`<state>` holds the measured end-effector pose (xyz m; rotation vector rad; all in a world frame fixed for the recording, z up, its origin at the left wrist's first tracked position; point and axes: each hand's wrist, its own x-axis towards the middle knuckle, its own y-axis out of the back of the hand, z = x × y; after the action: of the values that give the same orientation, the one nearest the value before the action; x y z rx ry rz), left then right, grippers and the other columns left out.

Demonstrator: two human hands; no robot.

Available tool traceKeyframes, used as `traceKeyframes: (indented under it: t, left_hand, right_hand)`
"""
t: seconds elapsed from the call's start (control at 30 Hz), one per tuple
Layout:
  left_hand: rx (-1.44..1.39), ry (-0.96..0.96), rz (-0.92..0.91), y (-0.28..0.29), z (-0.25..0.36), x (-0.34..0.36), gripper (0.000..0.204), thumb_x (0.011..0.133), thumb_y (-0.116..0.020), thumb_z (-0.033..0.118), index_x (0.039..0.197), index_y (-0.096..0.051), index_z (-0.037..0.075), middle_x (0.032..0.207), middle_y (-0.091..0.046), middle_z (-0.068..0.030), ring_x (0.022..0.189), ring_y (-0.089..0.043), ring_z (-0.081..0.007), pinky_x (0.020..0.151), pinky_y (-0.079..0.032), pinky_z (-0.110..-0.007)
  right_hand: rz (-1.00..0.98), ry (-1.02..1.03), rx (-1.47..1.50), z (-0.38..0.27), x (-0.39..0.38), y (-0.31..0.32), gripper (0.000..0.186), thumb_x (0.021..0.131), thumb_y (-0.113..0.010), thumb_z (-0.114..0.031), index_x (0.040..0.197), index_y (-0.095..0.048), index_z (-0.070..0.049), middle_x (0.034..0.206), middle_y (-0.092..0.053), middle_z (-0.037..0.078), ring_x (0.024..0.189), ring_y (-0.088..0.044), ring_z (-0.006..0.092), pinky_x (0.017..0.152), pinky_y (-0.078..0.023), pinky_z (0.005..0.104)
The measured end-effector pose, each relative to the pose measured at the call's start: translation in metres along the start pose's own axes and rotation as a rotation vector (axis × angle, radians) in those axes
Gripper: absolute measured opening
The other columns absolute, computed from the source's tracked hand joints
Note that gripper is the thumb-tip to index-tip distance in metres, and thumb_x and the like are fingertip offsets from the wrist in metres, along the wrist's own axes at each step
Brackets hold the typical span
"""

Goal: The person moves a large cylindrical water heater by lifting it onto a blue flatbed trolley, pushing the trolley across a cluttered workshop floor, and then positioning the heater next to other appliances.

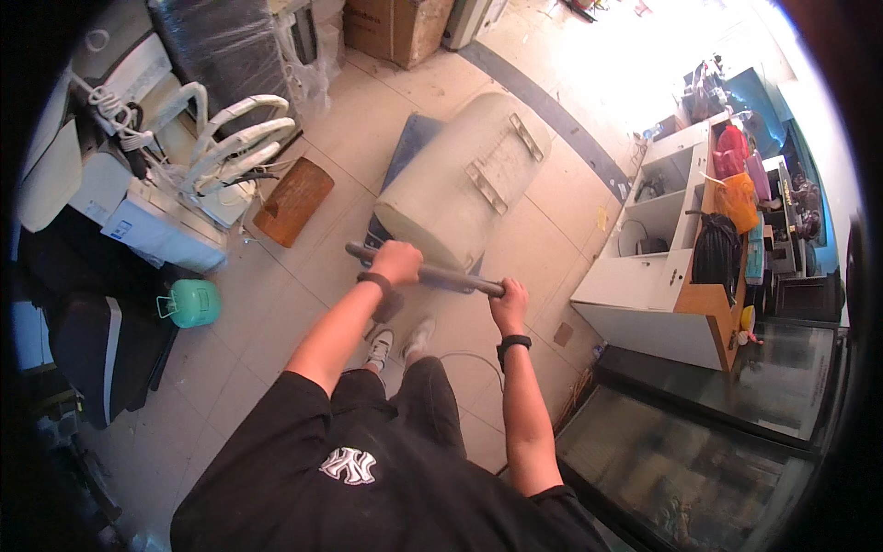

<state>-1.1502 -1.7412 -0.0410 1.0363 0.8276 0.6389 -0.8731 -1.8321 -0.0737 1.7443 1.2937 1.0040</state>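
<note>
Both my hands are wrapped round the dark grey handle bar [451, 278] of a platform trolley. My left hand [397, 264] grips it left of the middle, and my right hand [509, 305] closes over its right end. Beyond the bar, a blue trolley deck [414, 140] shows partly from under a large off-white cylindrical tank [441, 184]. The tank lies on its side and has two metal brackets [487, 187] on its upper face. It hides most of the deck, and the wheels are out of sight.
At left stand white appliances with wrapped hoses [230, 138], a brown wooden block [292, 202] and a green gas canister [193, 304]. A cardboard box [395, 32] sits at the back. On the right are a white cabinet [635, 281] with bags on it and glass-topped units [681, 460].
</note>
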Motion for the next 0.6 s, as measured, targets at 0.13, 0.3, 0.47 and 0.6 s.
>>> traceKeyframes:
  t: [0.13, 0.3, 0.47, 0.6]
  left_hand:
    - [-0.037, 0.033, -0.028, -0.021, -0.004, -0.059, 0.02, 0.068, -0.067, 0.022, 0.079, -0.073, 0.007, 0.079, -0.069, -0.0154, 0.078, -0.069, -0.0305, 0.072, -0.055, -0.039]
    - [-0.005, 0.026, 0.029, -0.042, 0.005, -0.12, 0.016, 0.065, -0.063, 0.019, 0.077, -0.071, 0.012, 0.074, -0.068, -0.0122, 0.075, -0.068, -0.0295, 0.069, -0.055, -0.041]
    - [-0.016, 0.035, -0.025, -0.059, 0.004, -0.186, 0.022, 0.069, -0.065, 0.023, 0.081, -0.073, 0.008, 0.08, -0.07, -0.0147, 0.079, -0.069, -0.0314, 0.073, -0.055, -0.04]
    - [-0.006, 0.07, 0.039, -0.09, 0.001, -0.236, 0.015, 0.065, -0.066, 0.023, 0.077, -0.071, 0.014, 0.077, -0.068, -0.013, 0.077, -0.067, -0.0309, 0.072, -0.054, -0.041]
  right_hand:
    - [-0.061, 0.052, -0.036, -0.029, -0.051, 0.003, 0.011, 0.066, -0.066, -0.01, 0.075, -0.061, -0.008, 0.079, -0.061, 0.009, 0.082, -0.056, 0.0319, 0.074, -0.044, 0.0424]
    - [-0.013, 0.036, -0.063, -0.039, -0.114, -0.002, 0.008, 0.068, -0.065, -0.011, 0.072, -0.06, -0.007, 0.078, -0.061, 0.01, 0.082, -0.057, 0.0333, 0.072, -0.046, 0.0426]
    - [-0.036, 0.028, -0.029, -0.062, -0.178, -0.003, 0.013, 0.065, -0.064, -0.008, 0.075, -0.057, -0.007, 0.081, -0.06, 0.009, 0.084, -0.055, 0.0314, 0.075, -0.042, 0.0423]
    - [-0.019, 0.027, -0.009, -0.082, -0.231, -0.007, 0.013, 0.066, -0.064, -0.007, 0.077, -0.057, -0.008, 0.082, -0.059, 0.009, 0.085, -0.055, 0.0317, 0.077, -0.042, 0.0421]
